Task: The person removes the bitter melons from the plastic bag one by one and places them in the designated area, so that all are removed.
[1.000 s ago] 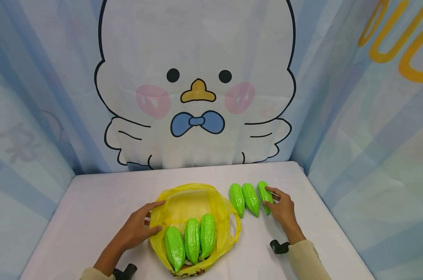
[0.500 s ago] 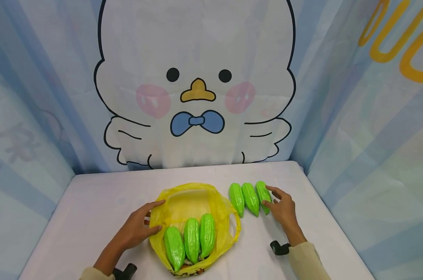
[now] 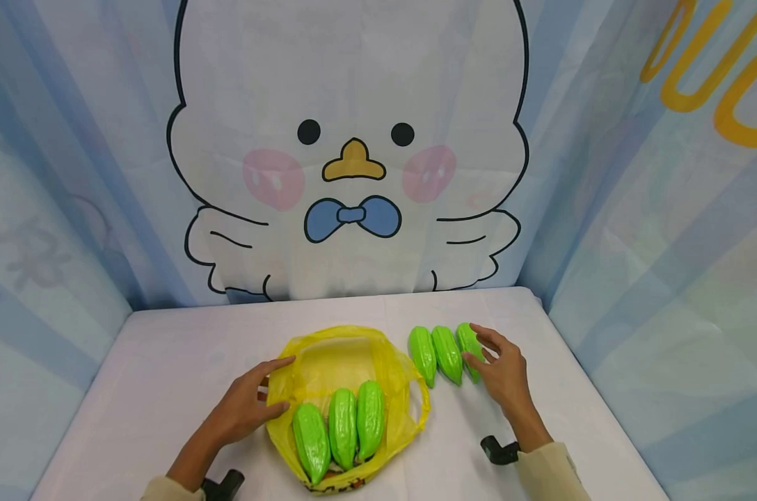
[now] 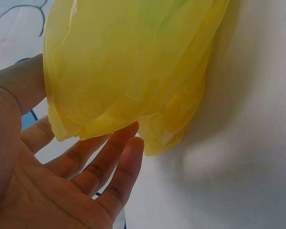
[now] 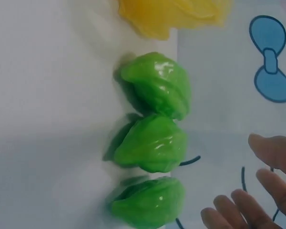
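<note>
A yellow plastic bag (image 3: 337, 356) lies with its mouth wide towards me, holding three glossy green ridged gourds (image 3: 343, 428). My left hand (image 3: 243, 409) touches its left rim; in the left wrist view, thumb and index tips disappear behind the film while the other fingers stay outside, loosely spread. To the bag's right, three more green gourds (image 3: 447, 355) form a row. Beside the row's rightmost gourd (image 3: 467, 338), my right hand (image 3: 504, 372) has thumb and fingers parted. The right wrist view shows these fingers (image 5: 279, 192) apart from the gourds.
A white-covered table (image 3: 184, 362) runs back to a cloth backdrop (image 3: 353, 264) printed with a cartoon duck. Cloth walls stand on the left and right. The bag's loop handle (image 3: 424, 410) lies just in front of the gourd row.
The rightmost gourd has moved slightly left, closer to the other two. My right hand has let go of it, its fingers now parted. The left hand and bag look unchanged.
</note>
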The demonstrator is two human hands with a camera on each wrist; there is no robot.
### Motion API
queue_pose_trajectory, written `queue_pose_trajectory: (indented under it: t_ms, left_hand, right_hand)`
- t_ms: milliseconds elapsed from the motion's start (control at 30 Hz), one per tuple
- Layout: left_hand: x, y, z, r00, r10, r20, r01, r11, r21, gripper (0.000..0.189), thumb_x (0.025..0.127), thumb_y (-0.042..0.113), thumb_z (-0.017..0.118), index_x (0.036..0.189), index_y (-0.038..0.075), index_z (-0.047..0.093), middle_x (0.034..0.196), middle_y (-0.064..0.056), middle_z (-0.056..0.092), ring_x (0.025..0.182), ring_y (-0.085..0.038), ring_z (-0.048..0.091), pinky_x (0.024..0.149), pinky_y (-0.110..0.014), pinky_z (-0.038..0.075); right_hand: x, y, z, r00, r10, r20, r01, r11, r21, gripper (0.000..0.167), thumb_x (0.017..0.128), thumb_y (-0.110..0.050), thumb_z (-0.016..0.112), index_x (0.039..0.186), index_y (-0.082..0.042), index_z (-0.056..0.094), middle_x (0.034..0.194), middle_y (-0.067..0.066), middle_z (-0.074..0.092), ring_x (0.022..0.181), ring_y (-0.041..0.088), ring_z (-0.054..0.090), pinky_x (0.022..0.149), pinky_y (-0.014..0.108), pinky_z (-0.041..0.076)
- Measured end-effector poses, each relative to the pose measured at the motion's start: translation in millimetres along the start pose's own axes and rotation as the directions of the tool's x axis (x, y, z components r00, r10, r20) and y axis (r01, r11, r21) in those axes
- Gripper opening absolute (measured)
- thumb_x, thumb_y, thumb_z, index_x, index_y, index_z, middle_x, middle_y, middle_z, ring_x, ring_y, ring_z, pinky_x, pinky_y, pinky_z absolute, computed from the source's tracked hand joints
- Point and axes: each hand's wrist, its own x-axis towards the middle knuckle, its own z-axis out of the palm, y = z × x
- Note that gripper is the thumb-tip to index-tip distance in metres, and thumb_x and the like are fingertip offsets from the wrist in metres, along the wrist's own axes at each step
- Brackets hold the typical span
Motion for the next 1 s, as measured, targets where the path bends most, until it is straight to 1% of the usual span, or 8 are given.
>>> queue_pose_trajectory:
  t_ms: [267, 400, 567, 733, 833, 1000]
  left_hand:
    - [0.0, -1.1, -0.4, 1.0, 0.01, -0.002, -0.01, 1.0, -0.001, 0.074, 0.09, 0.013, 0.084, 0.157, 0.019, 0.052, 0.162, -0.019, 0.049, 0.118, -0.029, 0.066, 0.1, -0.05, 0.061]
    - [0.4, -1.8, -0.3, 1.0, 0.009, -0.002, -0.009, 1.0, -0.001, 0.074, 0.09, 0.014, 0.084, 0.157, 0.019, 0.052, 0.162, -0.019, 0.049, 0.118, -0.029, 0.066, 0.1, -0.05, 0.061]
    - [0.6, -1.2, -0.2, 1.0, -0.008, -0.003, 0.008, 1.0, 0.005, 0.075, 0.09, 0.015, 0.084, 0.157, 0.021, 0.052, 0.162, -0.018, 0.049, 0.116, -0.028, 0.066, 0.099, -0.05, 0.061]
    - [0.3, 0.0, 0.1, 1.0, -0.007, -0.004, 0.007, 1.0, 0.006, 0.075, 0.09, 0.015, 0.084, 0.157, 0.02, 0.052, 0.163, -0.019, 0.048, 0.116, -0.028, 0.066, 0.1, -0.05, 0.062]
    - [-0.1, 0.9, 0.0, 1.0, -0.006, -0.003, 0.006, 1.0, 0.006, 0.075, 0.09, 0.014, 0.084, 0.157, 0.02, 0.052, 0.163, -0.019, 0.048, 0.117, -0.028, 0.066, 0.1, -0.05, 0.061]
    - [-0.6, 2.3, 0.1, 1.0, -0.007, -0.001, 0.007, 1.0, 0.005, 0.075, 0.09, 0.015, 0.084, 0.157, 0.02, 0.052, 0.162, -0.019, 0.048, 0.118, -0.029, 0.066, 0.1, -0.051, 0.061]
  right_hand:
    - [-23.3, -19, 15, 0.993, -0.115, 0.015, 0.115, 0.993, 0.036, 0.065, 0.09, -0.005, 0.084, 0.15, -0.014, 0.06, 0.157, 0.009, 0.057, 0.144, 0.032, 0.057, 0.114, 0.044, 0.051]
    - [-35.2, -26, 23, 0.99, -0.14, 0.023, 0.138, 0.988, 0.065, 0.067, 0.089, -0.005, 0.085, 0.15, -0.016, 0.06, 0.156, 0.008, 0.059, 0.142, 0.031, 0.059, 0.113, 0.044, 0.052]
    - [-46.9, -35, 28, 0.984, -0.177, 0.037, 0.171, 0.978, 0.122, 0.066, 0.087, -0.005, 0.086, 0.148, -0.016, 0.062, 0.154, 0.005, 0.06, 0.14, 0.029, 0.06, 0.112, 0.042, 0.053]
    - [-58.1, -42, 35, 0.982, -0.177, 0.061, 0.164, 0.972, 0.168, 0.067, 0.085, -0.006, 0.088, 0.147, -0.015, 0.063, 0.151, 0.005, 0.061, 0.139, 0.028, 0.061, 0.111, 0.042, 0.054]
    - [-65.1, -44, 42, 0.983, -0.166, 0.072, 0.15, 0.97, 0.189, 0.068, 0.084, -0.005, 0.089, 0.145, -0.016, 0.063, 0.15, 0.004, 0.062, 0.139, 0.028, 0.061, 0.111, 0.039, 0.055]
    - [-78.8, -46, 58, 0.983, -0.152, 0.102, 0.129, 0.97, 0.204, 0.069, 0.082, -0.005, 0.091, 0.143, -0.022, 0.065, 0.148, -0.003, 0.063, 0.137, 0.024, 0.062, 0.11, 0.033, 0.056]
